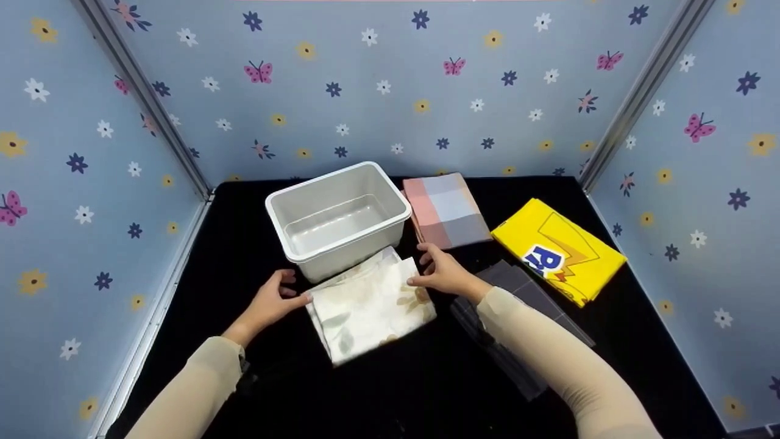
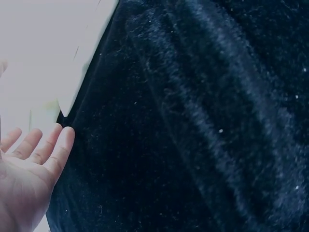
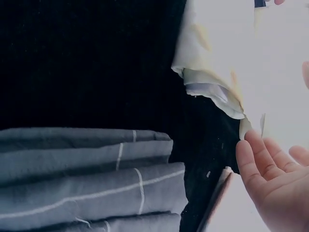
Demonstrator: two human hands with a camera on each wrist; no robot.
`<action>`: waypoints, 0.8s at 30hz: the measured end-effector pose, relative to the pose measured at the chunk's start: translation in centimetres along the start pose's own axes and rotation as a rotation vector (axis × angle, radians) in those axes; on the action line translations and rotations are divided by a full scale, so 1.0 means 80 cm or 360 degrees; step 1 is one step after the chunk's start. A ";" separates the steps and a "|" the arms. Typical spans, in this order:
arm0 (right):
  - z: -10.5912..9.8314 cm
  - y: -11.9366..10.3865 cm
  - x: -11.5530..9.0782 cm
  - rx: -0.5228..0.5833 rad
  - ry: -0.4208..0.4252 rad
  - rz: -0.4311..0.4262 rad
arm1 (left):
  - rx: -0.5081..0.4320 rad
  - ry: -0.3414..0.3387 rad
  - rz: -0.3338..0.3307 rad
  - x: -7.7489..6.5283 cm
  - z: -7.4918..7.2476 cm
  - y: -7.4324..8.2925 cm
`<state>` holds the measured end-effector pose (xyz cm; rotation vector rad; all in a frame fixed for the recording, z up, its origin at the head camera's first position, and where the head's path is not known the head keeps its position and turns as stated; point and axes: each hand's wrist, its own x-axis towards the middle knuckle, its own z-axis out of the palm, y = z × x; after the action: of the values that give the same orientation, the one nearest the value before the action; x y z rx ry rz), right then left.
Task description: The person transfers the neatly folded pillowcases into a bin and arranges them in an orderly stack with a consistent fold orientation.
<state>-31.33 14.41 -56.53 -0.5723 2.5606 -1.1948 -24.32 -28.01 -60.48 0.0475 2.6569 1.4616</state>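
Note:
A folded white cloth with pale leaf and flower prints [image 1: 372, 311] lies on the black surface between the two hands, close to the front of a bin. The left hand [image 1: 271, 305] is at its left edge, with the thumb tip at the fabric; in the left wrist view the fingers [image 2: 60, 150] extend loosely. At the cloth's upper right is the right hand [image 1: 448, 274], its thumb by the raised corner. Seen from the right wrist, those fingers [image 3: 251, 164] are slightly bent and grip no fabric. Layers show along the cloth's side [image 3: 212, 82].
A light grey plastic bin [image 1: 338, 247] stands behind the white cloth. To its right lie a folded pink and blue checked cloth [image 1: 448, 207] and a yellow printed cloth [image 1: 579, 244]. A dark grey lined cloth [image 3: 96, 179] is under the right forearm. Patterned panels [image 1: 390, 91] enclose the surface.

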 end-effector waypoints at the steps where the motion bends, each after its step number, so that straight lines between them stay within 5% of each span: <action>1: 0.001 0.000 0.000 -0.0005 0.0002 0.0004 | -0.0002 -0.0004 -0.0008 0.000 0.001 0.000; 24: 0.028 0.008 0.007 -0.0010 0.0017 0.0143 | 0.0096 -0.0138 -0.0049 0.004 0.012 -0.002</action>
<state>-31.11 13.02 -58.52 -0.4477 2.5705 -1.1635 -24.51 -27.27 -61.10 0.0727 2.6199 1.3381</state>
